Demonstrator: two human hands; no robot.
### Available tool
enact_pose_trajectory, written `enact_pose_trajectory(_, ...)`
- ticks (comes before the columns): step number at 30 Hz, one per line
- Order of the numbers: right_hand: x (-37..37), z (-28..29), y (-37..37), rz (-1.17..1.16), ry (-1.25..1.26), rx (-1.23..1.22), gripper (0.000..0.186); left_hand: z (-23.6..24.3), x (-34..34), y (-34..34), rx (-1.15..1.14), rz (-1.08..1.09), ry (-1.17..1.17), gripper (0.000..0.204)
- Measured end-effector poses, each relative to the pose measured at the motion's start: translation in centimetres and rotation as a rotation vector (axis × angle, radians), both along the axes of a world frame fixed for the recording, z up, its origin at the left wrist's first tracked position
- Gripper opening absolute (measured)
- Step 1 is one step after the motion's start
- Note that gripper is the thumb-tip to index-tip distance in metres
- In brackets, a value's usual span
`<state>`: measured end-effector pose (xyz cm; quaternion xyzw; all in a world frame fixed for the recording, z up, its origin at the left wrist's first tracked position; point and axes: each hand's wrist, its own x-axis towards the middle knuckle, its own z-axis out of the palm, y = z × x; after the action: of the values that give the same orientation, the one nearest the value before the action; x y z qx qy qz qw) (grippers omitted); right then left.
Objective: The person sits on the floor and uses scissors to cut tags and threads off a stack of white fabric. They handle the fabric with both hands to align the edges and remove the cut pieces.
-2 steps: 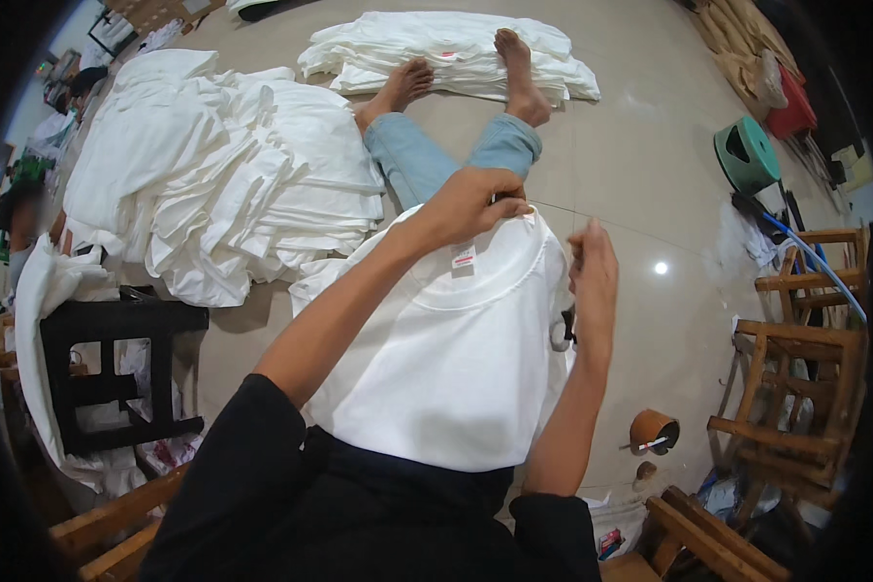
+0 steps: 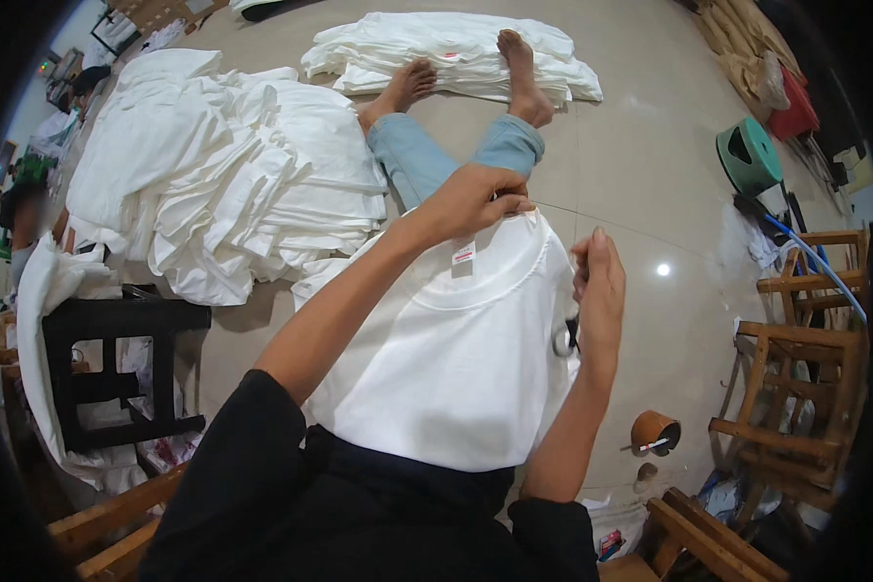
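Note:
A white T-shirt (image 2: 436, 388) lies spread over my lap, its round neckline toward my knees. A small white label with red print (image 2: 463, 258) shows inside the neck. My left hand (image 2: 490, 199) pinches the collar edge at the far side, thumb against fingers. Just right of the shirt, my right hand (image 2: 599, 276) is raised with its fingers curled inward. A small black-and-silver tool (image 2: 565, 339) sticks out below that hand, partly hidden by it; its exact kind cannot be made out. The right hand's fingertips are apart from the collar.
A large heap of white garments (image 2: 223, 175) lies left, and a flatter white stack (image 2: 446, 48) sits under my feet. Around stand a black stool (image 2: 116, 315), a green stool (image 2: 747, 157), wooden frames (image 2: 795, 388) and a brown pot (image 2: 655, 430). Another person (image 2: 19, 213) sits far left.
My right hand has shifted slightly right, and more of the silver part below it shows. My left hand keeps its pinch on the collar.

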<state>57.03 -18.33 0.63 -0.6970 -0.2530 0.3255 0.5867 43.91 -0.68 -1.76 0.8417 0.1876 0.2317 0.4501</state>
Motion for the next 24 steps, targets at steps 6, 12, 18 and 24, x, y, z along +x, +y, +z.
enact_pose_trajectory(6,-3.4,1.3,-0.3,0.262,-0.280,-0.185,0.040,1.3,0.0,0.3,-0.048,-0.006,0.070,0.015)
enact_pose_trajectory(12,-3.1,-0.1,1.5,0.240,-0.406,-0.170,0.038,1.0,-0.8,-0.9,0.159,0.052,-0.065,0.011)
enact_pose_trajectory(18,-2.2,1.4,2.6,0.331,-0.090,-0.239,0.031,0.6,-1.4,-1.4,0.320,0.109,-0.046,0.007)
enact_pose_trajectory(24,-2.2,1.8,2.9,0.400,-0.014,-0.252,0.031,-0.4,-1.5,-1.4,0.373,0.134,-0.109,0.007)
